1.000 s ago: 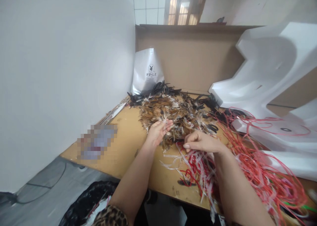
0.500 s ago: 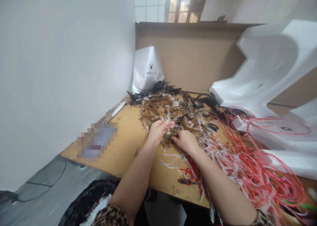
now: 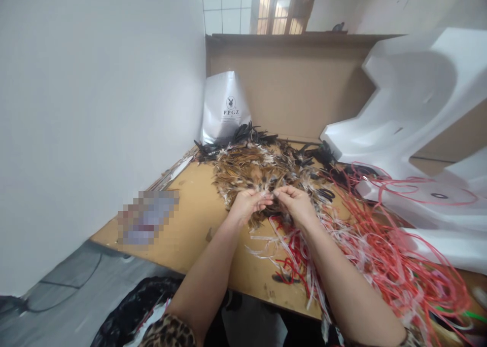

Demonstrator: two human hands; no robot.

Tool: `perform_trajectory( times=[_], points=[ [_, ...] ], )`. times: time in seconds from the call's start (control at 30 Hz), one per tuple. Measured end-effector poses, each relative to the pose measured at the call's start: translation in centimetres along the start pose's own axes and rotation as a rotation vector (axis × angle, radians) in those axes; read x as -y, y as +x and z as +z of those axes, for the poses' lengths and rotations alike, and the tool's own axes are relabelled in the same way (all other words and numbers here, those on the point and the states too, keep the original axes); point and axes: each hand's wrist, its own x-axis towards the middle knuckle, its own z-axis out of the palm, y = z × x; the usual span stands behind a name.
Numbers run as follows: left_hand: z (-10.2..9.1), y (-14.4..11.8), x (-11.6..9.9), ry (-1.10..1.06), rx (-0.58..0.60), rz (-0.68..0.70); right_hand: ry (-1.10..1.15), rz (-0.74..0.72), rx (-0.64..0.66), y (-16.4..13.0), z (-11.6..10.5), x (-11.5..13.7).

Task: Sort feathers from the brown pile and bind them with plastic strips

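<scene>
A heap of brown, black and white feathers (image 3: 266, 167) lies on the wooden table (image 3: 190, 230). My left hand (image 3: 246, 205) is at the heap's near edge, fingers curled around a small bunch of feathers. My right hand (image 3: 297, 204) is beside it, its fingertips pinched at the same bunch where the two hands meet. A tangle of red and white plastic strips (image 3: 380, 255) spreads under and to the right of my right forearm.
A white bag printed PPGZ (image 3: 225, 106) leans against the brown board at the back. Large white foam pieces (image 3: 411, 113) fill the right side. A white wall stands on the left. A blurred patch (image 3: 146, 216) lies near the table's left edge.
My right hand has moved from the red and white strips up and left to the feathers, meeting my left hand. My left hand has stayed almost in place.
</scene>
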Motion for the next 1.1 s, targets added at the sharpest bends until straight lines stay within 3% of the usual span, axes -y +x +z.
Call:
perform_trajectory(
  times=[0.13, 0.33, 0.63, 0.77, 0.93, 1.1],
  points=[
    [0.14, -0.08, 0.39, 0.007, 0.07, -0.047, -0.026, -0.022, 0.027, -0.14, 0.26, -0.33],
    [0.36, -0.27, 0.07, 0.053, 0.063, -0.06, -0.09, -0.098, -0.018, -0.07, 0.15, -0.65],
    [0.43, -0.53, -0.12, 0.148, 0.113, -0.023, 0.221, 0.143, 0.097, -0.07, 0.21, -0.32],
    [0.52, -0.57, -0.07, 0.168, 0.153, -0.028, 0.259, 0.164, 0.073, -0.01, 0.16, -0.52],
    [0.67, -0.69, -0.13, 0.155, 0.177, -0.04, 0.288, 0.173, 0.161, 0.04, -0.14, -0.67],
    [0.68, -0.76, -0.26, 0.222, 0.191, -0.026, 0.157, 0.074, 0.182, -0.18, -0.48, -0.32]
  ],
)
